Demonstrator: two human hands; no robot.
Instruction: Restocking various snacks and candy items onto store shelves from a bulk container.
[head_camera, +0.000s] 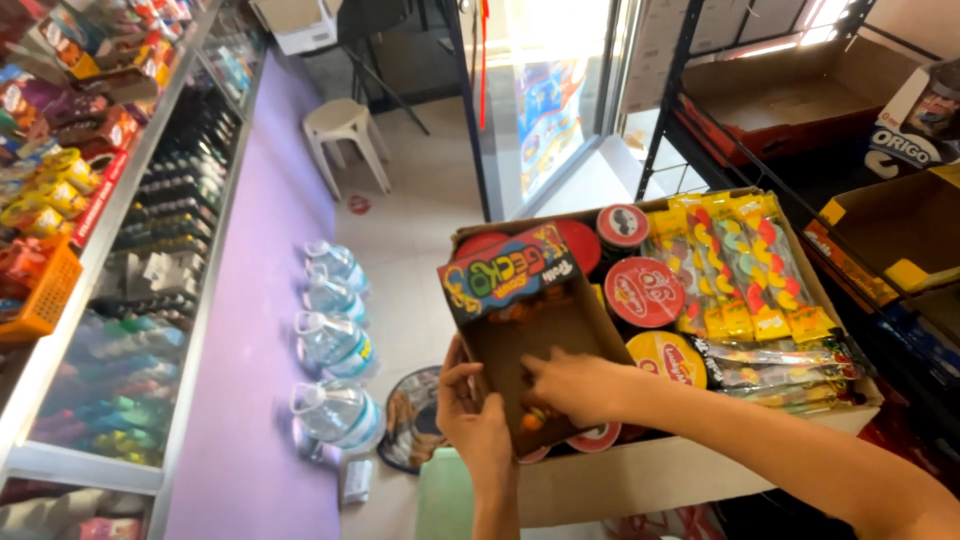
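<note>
At far left a glass-fronted shelf (110, 330) of snacks runs beside water jugs (335, 345) on the floor. The left hand (475, 420) grips the near left wall of a small open display carton (525, 330), fingers curled over its edge. The right hand (575, 385) reaches inside, loosely curled; whether it holds a sweet is hidden. The carton looks light and flimsy, best held by its walls. It sits in a big cardboard box (660, 470) with round tins (643, 292) and candy packets (745, 265); the box's near edge is cut off.

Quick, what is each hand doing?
Left hand: closed on the edge of the small display box.
Right hand: inside that box, fingers reaching in; grip cannot be told.
</note>
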